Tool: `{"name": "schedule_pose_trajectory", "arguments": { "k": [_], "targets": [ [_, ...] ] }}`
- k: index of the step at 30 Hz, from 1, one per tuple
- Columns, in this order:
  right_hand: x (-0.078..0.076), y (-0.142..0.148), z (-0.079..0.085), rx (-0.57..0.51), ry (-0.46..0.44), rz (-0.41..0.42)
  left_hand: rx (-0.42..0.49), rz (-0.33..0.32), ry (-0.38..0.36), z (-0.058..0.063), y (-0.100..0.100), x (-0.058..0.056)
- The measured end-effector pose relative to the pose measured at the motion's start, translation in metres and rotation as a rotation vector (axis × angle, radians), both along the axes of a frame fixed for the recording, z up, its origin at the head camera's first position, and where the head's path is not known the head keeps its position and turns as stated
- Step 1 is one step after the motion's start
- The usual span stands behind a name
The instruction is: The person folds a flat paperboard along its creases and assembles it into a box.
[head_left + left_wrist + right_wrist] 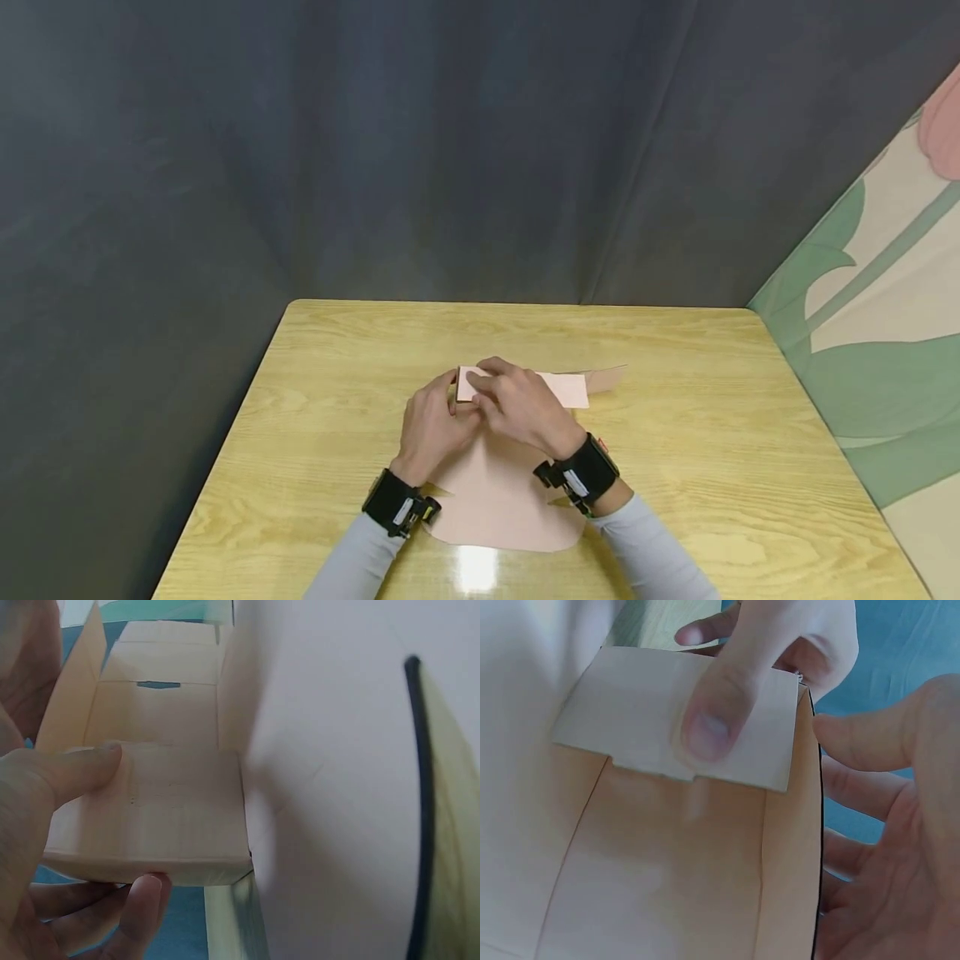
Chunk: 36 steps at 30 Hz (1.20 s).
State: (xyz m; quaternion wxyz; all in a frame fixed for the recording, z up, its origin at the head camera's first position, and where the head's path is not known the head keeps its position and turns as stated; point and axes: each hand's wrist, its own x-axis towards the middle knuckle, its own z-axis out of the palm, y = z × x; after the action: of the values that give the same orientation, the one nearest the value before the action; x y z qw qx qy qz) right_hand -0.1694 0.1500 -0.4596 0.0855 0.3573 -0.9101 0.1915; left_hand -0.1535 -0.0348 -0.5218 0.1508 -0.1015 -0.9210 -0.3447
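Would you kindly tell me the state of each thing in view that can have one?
Cardboard carton: partly folded, open toward the person
End flap: folded inward
Broad panel: spread out toward the person
Right-end flap: extending outward, not folded in
Left hand: pinching the end flap
Right hand: resting against the carton
Black wristbands: fastened around both wrists
Dark curtain: hanging

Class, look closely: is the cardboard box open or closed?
Open: the left-wrist view looks into the cardboard box, and its broad flap extends outward instead of covering it.
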Motion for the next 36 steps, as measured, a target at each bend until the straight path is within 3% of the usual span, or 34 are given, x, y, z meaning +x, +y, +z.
{"name": "schedule_pose_trajectory", "arguments": {
  "k": [7,16,23,36],
  "targets": [
    [-0.003,0.001,0.0,0.006,-0.007,-0.01,-0.051,0.016,0.03,0.002,0.004,-0.005],
    [-0.003,-0.001,-0.003,-0.011,-0.013,-0.012,-0.108,0.08,-0.024,0.0,0.007,-0.01],
    [0.0,-0.001,-0.003,0.011,-0.004,-0.029,-0.134,0.118,-0.024,-0.001,0.009,-0.012],
    [0.0,-0.003,-0.008,0.012,0.068,-0.031,-0.191,0.166,0.057,-0.004,0.01,-0.018]
  ]
}}
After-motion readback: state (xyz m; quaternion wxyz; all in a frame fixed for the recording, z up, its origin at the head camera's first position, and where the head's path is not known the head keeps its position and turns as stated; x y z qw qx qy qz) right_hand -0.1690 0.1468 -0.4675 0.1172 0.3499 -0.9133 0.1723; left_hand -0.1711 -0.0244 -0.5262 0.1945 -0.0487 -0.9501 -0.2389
